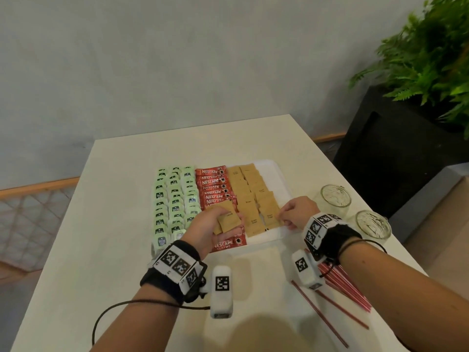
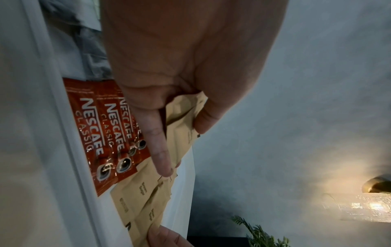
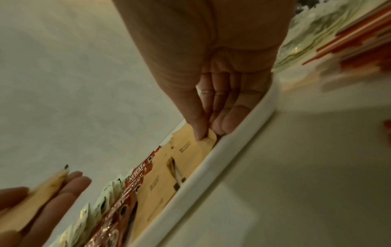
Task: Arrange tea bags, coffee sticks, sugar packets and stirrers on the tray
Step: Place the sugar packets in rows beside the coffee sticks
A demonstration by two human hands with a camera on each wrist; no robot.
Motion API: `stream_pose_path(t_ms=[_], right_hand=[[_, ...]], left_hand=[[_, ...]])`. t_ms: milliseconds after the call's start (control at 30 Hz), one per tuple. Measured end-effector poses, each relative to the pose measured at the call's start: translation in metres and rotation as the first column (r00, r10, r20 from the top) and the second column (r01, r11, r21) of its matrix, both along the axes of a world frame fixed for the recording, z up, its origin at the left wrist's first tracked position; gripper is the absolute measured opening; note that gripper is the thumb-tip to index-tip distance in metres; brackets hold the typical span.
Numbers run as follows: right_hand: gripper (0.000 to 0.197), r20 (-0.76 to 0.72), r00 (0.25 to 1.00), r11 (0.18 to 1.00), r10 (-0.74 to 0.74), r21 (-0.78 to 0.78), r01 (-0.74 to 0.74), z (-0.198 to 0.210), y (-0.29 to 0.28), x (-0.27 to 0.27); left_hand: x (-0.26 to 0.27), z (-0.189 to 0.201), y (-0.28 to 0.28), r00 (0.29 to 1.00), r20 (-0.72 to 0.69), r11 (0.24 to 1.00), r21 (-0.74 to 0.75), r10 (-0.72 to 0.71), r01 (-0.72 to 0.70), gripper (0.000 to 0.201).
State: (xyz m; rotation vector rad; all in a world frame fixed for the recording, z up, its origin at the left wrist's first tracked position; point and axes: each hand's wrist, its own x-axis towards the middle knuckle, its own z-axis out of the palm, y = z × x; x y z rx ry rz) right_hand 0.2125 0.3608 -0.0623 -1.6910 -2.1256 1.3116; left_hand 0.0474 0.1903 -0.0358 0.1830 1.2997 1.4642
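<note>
A white tray holds columns of green tea bags, red coffee sticks and brown sugar packets. My left hand hovers over the tray's near middle and grips a small stack of brown sugar packets, seen between thumb and fingers in the left wrist view. My right hand pinches the corner of a sugar packet lying at the tray's near right, by the tray rim; the pinched corner of that packet shows in the right wrist view. Red stirrers lie on the table under my right forearm.
Two empty glass tumblers stand right of the tray near the table's right edge. A black planter with a fern stands beyond that edge. The white table is bare on the left.
</note>
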Motion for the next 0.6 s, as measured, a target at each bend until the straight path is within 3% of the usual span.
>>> stream_pose_path(t_ms=[267,433,533,600], right_hand=[[0.020,-0.072,0.997,1.000,-0.024,0.011,0.025,-0.005,0.001,0.002],[0.014,-0.166,0.985,0.988,0.056,0.150,-0.031,-0.002,-0.003,0.010],[0.021,-0.362,0.928,0.996,0.093,0.032,-0.088,0.015,-0.017,0.009],[0.023,-0.411,0.893,0.976,0.182,-0.038,-0.216,0.027,-0.029,0.007]], left_hand=[[0.005,0.001,-0.002,0.999,-0.039,1.000,0.002,-0.024,0.024,0.026],[0.013,0.003,0.000,0.987,-0.150,0.997,0.023,-0.063,0.067,0.025],[0.022,0.007,0.006,0.984,-0.173,0.997,0.044,-0.052,0.060,0.022],[0.031,0.011,0.009,0.981,-0.185,0.995,0.067,-0.062,0.076,0.025]])
